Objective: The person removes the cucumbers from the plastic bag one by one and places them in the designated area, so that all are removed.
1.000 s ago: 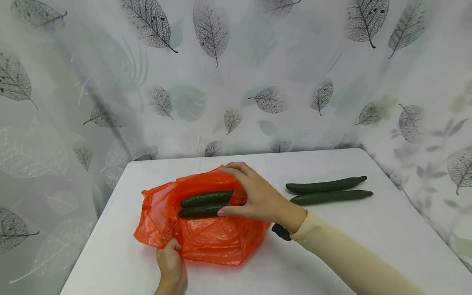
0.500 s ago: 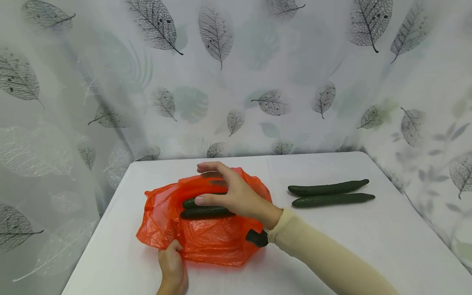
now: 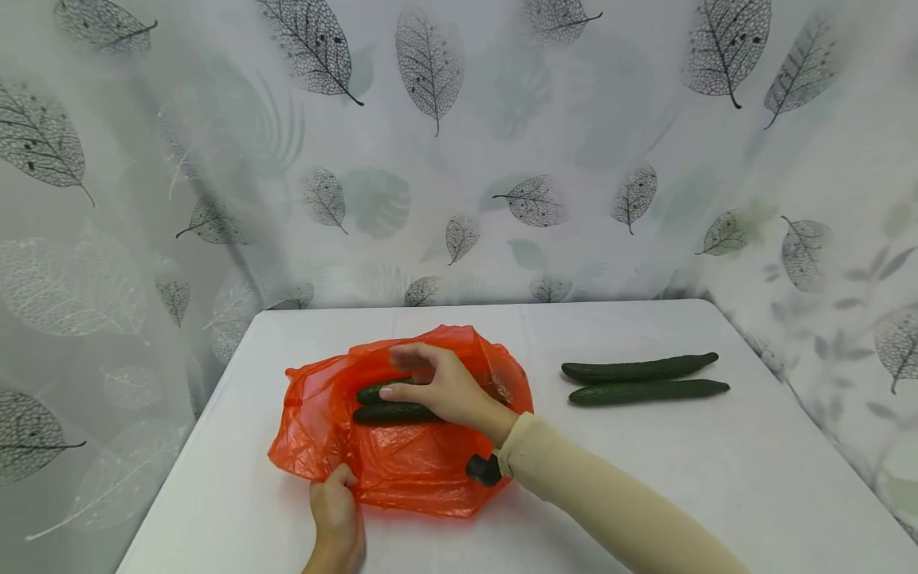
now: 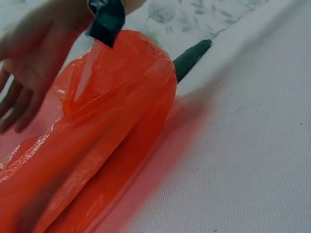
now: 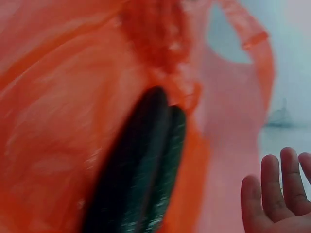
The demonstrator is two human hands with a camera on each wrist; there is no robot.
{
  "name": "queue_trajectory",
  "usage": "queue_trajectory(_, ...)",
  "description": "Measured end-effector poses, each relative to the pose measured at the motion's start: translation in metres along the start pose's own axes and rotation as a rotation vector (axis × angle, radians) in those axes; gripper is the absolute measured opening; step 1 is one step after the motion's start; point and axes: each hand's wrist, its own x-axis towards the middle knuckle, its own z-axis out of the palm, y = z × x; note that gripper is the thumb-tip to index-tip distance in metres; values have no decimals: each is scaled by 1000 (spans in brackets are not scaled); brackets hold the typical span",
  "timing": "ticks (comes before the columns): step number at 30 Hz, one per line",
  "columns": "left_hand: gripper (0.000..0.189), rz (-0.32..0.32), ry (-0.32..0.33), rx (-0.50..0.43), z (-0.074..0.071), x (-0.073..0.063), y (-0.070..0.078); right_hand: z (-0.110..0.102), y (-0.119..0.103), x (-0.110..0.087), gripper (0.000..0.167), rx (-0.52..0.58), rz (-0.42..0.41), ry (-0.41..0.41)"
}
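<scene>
An orange-red plastic bag [image 3: 416, 462] lies spread on the white table, its mouth agape. Inside rest two dark green cucumbers [image 3: 393, 413], side by side; the right wrist view shows these cucumbers [image 5: 141, 170] close up. My left hand [image 3: 333, 510] grips the bag's near-left edge with the thumb on top. My right hand [image 3: 450, 388] hovers over the bag's mouth, overlapping the cucumbers' right ends in the head view. Its fingers are spread and loosely bent, with nothing held, as the right hand [image 5: 282, 199] in the right wrist view also shows.
Two more cucumbers, an upper one [image 3: 638, 370] and a lower one [image 3: 649, 391], lie nearly parallel on the table right of the bag. A small dark device [image 3: 484, 469] is on my right wrist. A leaf-patterned curtain [image 3: 459, 159] stands behind the white table [image 3: 624, 454].
My right hand has moved left from the bag's right rim to over the cucumbers inside, then slightly lower. My left hand keeps its grip on the bag. The head view has shifted slightly.
</scene>
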Motion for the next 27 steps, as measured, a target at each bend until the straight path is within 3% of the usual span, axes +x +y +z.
queue_trajectory(7, 61, -6, -8, 9, -1, 1, 0, 7, 25, 1, 74, -230, 56, -19)
queue_trajectory(12, 62, -19, -11, 18, -1, 1, 1, 7, 36, -1, 71, -369, 89, -42)
queue_trajectory(27, 61, 0, -7, -11, -1, 1, 1, 2, 53, -6, 67, -617, 136, -53)
